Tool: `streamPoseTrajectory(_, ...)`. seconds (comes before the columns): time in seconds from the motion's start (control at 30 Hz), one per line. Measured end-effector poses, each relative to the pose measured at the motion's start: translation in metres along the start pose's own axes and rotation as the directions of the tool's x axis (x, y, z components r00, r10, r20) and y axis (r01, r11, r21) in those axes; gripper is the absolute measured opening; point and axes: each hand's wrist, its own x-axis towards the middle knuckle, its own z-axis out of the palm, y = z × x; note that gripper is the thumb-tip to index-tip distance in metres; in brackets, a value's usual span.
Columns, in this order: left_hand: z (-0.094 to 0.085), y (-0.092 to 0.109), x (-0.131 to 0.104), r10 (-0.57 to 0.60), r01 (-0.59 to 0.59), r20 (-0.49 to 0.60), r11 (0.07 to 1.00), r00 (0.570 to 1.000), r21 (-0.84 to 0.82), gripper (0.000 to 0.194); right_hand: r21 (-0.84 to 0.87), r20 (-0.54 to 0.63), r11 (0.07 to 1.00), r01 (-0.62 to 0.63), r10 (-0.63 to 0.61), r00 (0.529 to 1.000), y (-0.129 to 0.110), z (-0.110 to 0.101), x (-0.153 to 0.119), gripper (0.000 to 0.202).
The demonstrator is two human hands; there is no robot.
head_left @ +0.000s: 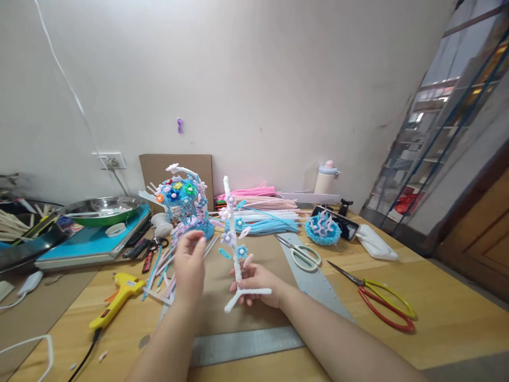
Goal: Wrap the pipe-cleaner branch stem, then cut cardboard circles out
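My right hand [260,284] grips a white fuzzy pipe-cleaner branch [234,228] near its base and holds it upright over the brown board. Blue, pink and lilac flowers and small leaves run up the branch, and its bottom splits into bare white prongs. Raised to the left of it is my left hand [191,265], apart from the branch, its fingers curled in towards the thumb. Whatever may be between those fingertips is hidden. Just behind my left hand stands a blue fuzzy ornament [177,199] covered in coloured flowers, with an arching flowered stem.
A yellow glue gun [117,300] lies left, near loose pipe-cleaner strips. White-handled scissors [304,257] and red-and-yellow scissors [384,302] lie right. Pipe-cleaner bundles [266,217] sit behind the board [274,313]. A blue fuzzy piece [323,228], phone [345,225] and bottle [326,180] stand back right.
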Motion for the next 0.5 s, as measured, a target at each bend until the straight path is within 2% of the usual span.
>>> streamPoseTrajectory(0.1, 0.011, -0.015, -0.002, -0.117, 0.12, 0.107, 0.992, 0.987, -0.026, 0.024, -0.038, -0.015, 0.999, -0.002, 0.001, 1.0, 0.002, 0.0, 0.0, 0.056)
streamPoseTrajectory(0.2, 0.016, -0.024, -0.005, -0.188, 0.198, 0.15, 0.979, 0.971, -0.054, 0.028, -0.084, -0.021, 0.996, -0.003, 0.001, 1.0, 0.002, 0.001, -0.001, 0.051)
streamPoseTrajectory(0.5, 0.007, -0.022, -0.003, -0.218, 0.244, 0.19, 0.962, 0.957, -0.125, 0.028, -0.18, -0.008, 0.984, -0.006, 0.004, 1.0, 0.003, 0.003, -0.004, 0.044)
